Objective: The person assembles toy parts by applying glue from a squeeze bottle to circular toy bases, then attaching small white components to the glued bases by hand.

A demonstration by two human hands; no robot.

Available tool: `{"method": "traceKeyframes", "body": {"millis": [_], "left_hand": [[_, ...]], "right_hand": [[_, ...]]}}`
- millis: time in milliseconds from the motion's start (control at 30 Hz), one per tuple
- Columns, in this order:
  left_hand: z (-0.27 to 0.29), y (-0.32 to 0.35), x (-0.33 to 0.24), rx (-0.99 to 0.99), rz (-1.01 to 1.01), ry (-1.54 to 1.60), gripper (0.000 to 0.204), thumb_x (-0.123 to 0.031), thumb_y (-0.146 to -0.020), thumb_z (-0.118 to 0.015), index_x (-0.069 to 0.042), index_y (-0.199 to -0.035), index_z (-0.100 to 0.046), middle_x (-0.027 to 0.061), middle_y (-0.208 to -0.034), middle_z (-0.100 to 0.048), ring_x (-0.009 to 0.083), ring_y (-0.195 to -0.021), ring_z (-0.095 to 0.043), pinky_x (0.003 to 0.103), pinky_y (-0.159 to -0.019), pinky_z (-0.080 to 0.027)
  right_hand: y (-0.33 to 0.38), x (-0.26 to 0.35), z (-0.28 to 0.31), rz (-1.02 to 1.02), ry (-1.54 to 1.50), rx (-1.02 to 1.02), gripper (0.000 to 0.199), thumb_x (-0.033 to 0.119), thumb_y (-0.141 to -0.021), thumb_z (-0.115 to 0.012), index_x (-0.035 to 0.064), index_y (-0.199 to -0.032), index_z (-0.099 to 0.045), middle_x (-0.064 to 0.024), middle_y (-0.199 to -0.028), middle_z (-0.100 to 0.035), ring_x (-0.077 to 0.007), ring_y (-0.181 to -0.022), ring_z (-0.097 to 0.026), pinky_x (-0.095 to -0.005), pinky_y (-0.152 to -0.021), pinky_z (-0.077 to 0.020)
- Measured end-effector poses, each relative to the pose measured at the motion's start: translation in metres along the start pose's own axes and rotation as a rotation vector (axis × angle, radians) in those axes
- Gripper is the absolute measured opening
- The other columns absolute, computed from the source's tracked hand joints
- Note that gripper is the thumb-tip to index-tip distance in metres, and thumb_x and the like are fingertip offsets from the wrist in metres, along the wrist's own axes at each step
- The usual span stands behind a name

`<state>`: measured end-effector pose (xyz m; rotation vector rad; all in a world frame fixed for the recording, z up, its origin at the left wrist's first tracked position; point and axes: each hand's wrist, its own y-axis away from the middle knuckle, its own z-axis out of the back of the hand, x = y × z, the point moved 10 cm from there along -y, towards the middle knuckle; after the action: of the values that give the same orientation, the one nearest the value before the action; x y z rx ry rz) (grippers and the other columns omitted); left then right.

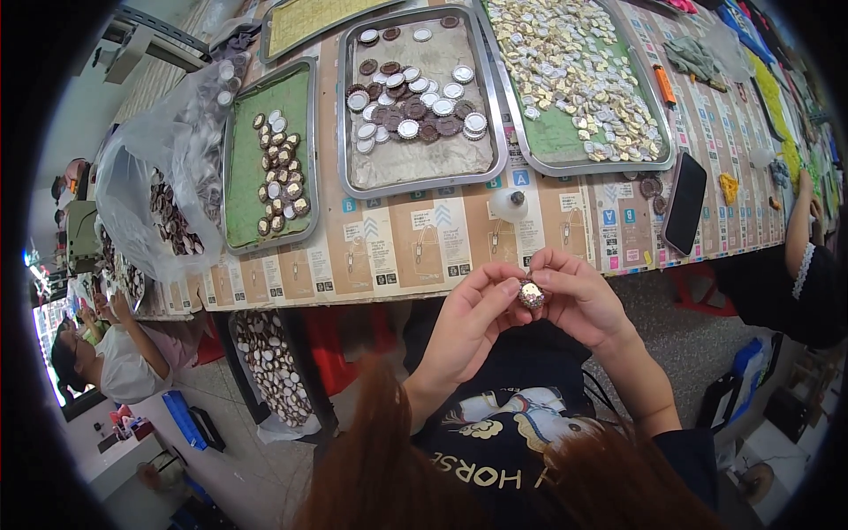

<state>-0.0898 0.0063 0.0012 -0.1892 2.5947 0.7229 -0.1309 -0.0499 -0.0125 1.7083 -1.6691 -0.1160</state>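
Note:
Close to my body, just off the table's near edge, my left hand [477, 311] and my right hand [583, 299] meet. Between their fingertips is a small bottle-cap-shaped piece [531, 295], with a gold face and a dark, scalloped rim. Both hands pinch it, thumbs and forefingers at its sides. Beyond them on the table stands a small white squeeze bottle [507, 210] with a dark tip. Similar brown-and-gold pieces [281, 168] lie in the narrow green-lined tray [231, 231] at left. The middle metal tray [353, 187] holds brown and white scalloped discs [415, 108].
At right, a green-lined tray [601, 168] bears small gold and white pieces. A phone [685, 205] and an orange cutter [664, 86] lie farther right. A plastic bag [132, 199] sits at left; below is a bin of pieces [269, 367]. Other people [132, 362] sit either side.

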Motion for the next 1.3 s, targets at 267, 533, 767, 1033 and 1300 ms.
{"method": "traceKeyframes", "body": {"millis": [267, 533, 767, 1033, 1300], "left_hand": [[-0.002, 0.007, -0.019, -0.070, -0.207, -0.203, 0.019, -0.005, -0.083, -0.051, 0.000, -0.102, -0.048, 0.0044, -0.090, -0.053, 0.0090, -0.082, -0.052, 0.022, -0.076, -0.043], [-0.016, 0.018, -0.030, -0.022, -0.310, -0.383, 0.021, 0.001, -0.081, -0.052, 0.000, -0.101, -0.047, 0.0040, -0.089, -0.054, 0.0087, -0.083, -0.052, 0.021, -0.076, -0.042], [0.011, 0.001, 0.001, -0.032, 0.107, 0.162, 0.014, -0.005, -0.082, -0.051, -0.003, -0.096, -0.048, 0.0055, -0.080, -0.055, 0.0112, -0.066, -0.055, 0.023, -0.062, -0.046], [0.084, 0.026, -0.129, -0.472, -0.709, -0.305, 0.011, -0.008, -0.082, -0.052, -0.001, -0.091, -0.052, 0.0036, -0.081, -0.054, 0.0119, -0.069, -0.052, 0.023, -0.064, -0.043], [0.116, 0.037, -0.249, -1.045, -0.999, -1.397, 0.018, -0.011, -0.078, -0.053, 0.000, -0.091, -0.056, 0.0094, -0.078, -0.056, 0.0214, -0.077, -0.052, 0.031, -0.071, -0.041]], "right_hand": [[0.007, 0.020, -0.003, 0.227, 0.101, -0.019, 0.010, 0.004, -0.079, -0.055, 0.0030, -0.088, -0.049, -0.0039, -0.081, -0.055, -0.0091, -0.072, -0.053, -0.0207, -0.065, -0.0426], [0.009, 0.027, -0.009, 0.333, 0.159, 0.047, 0.010, 0.003, -0.079, -0.055, 0.0023, -0.087, -0.049, -0.0050, -0.082, -0.055, -0.0094, -0.074, -0.053, -0.0204, -0.067, -0.0424], [0.006, 0.028, -0.011, 0.292, 0.156, -0.017, 0.010, 0.005, -0.081, -0.053, 0.0017, -0.089, -0.049, -0.0057, -0.077, -0.056, -0.0101, -0.067, -0.054, -0.0207, -0.061, -0.0438], [0.000, 0.038, 0.003, 0.426, 0.282, -0.099, 0.016, 0.005, -0.080, -0.055, 0.0020, -0.094, -0.048, -0.0045, -0.082, -0.053, -0.0103, -0.070, -0.052, -0.0213, -0.064, -0.0422], [-0.030, 0.065, 0.001, 0.854, 1.186, -0.347, 0.049, 0.012, -0.068, -0.066, 0.0011, -0.110, -0.043, -0.0093, -0.102, -0.047, -0.0198, -0.096, -0.045, -0.0301, -0.080, -0.0362]]}}
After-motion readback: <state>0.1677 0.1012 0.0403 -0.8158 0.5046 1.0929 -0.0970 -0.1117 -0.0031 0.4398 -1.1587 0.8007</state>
